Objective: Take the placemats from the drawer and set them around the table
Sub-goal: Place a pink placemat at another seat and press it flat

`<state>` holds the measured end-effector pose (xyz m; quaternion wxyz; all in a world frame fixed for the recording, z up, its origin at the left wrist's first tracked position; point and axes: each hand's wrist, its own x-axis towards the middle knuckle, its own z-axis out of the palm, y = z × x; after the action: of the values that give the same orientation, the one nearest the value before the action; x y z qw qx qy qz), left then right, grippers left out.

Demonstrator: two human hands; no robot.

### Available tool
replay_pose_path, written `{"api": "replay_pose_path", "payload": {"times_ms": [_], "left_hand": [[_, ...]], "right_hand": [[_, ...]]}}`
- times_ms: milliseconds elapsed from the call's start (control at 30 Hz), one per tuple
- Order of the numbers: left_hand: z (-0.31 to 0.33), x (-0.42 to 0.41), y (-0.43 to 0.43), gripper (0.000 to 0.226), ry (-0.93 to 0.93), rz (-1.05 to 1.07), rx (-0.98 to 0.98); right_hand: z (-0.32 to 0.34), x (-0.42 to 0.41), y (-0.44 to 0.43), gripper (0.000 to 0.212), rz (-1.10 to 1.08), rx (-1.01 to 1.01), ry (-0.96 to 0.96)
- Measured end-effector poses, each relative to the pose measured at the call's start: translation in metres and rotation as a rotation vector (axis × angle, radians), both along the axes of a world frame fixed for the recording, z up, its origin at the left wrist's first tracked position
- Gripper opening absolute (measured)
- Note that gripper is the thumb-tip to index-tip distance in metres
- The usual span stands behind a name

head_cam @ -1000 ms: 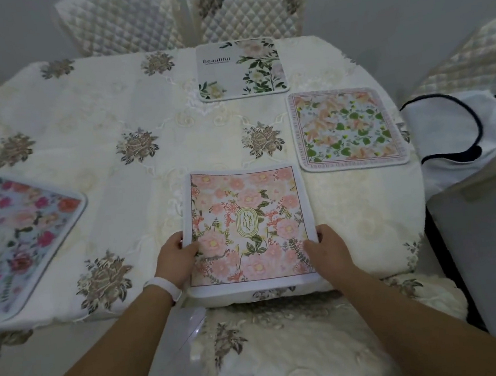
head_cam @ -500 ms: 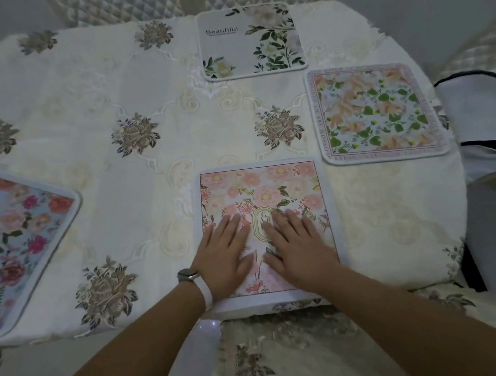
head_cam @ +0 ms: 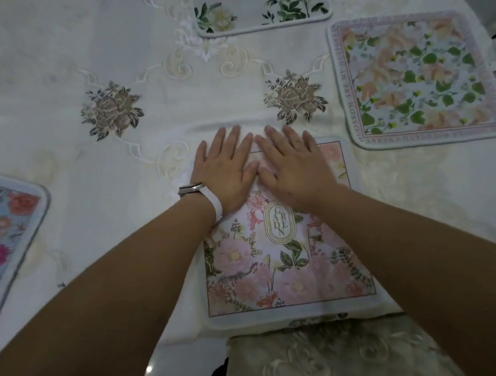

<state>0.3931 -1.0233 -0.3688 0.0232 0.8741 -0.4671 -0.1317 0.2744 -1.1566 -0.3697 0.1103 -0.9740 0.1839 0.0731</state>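
A pink floral placemat [head_cam: 288, 269] marked "GARDEN" lies flat at the table's near edge. My left hand [head_cam: 227, 174] and my right hand [head_cam: 295, 169] rest palm down, side by side, on its far end, fingers spread and reaching past its far edge onto the cloth. Neither hand grips anything. A peach and green placemat [head_cam: 415, 80] lies at the right. A white placemat with dark green leaves [head_cam: 262, 7] lies at the far side. At the left edge a blue placemat with red flowers [head_cam: 0, 242] shows only in part.
The table wears a cream embroidered tablecloth [head_cam: 103, 177] with brown rose motifs. A chair seat with a lace cover [head_cam: 333, 358] stands just below the near edge. A white band sits on my left wrist [head_cam: 202, 195].
Both hands slid forward from the pink placemat's middle to its far end, staying flat. A second ago they held its near corners. The camera has moved closer over the table.
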Motion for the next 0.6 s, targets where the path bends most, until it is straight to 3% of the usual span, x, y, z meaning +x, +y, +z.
{"api": "replay_pose_path", "payload": {"times_ms": [333,600], "left_hand": [[-0.002,-0.014,0.060,0.081,-0.001,0.180,-0.021],[0.005,-0.088,0.116,0.083,0.050,0.181,-0.008]], "right_hand": [[0.003,-0.045,-0.011,0.073,-0.253,0.002,0.004],[0.006,-0.117,0.030,0.076,-0.246,0.015,0.084]]}}
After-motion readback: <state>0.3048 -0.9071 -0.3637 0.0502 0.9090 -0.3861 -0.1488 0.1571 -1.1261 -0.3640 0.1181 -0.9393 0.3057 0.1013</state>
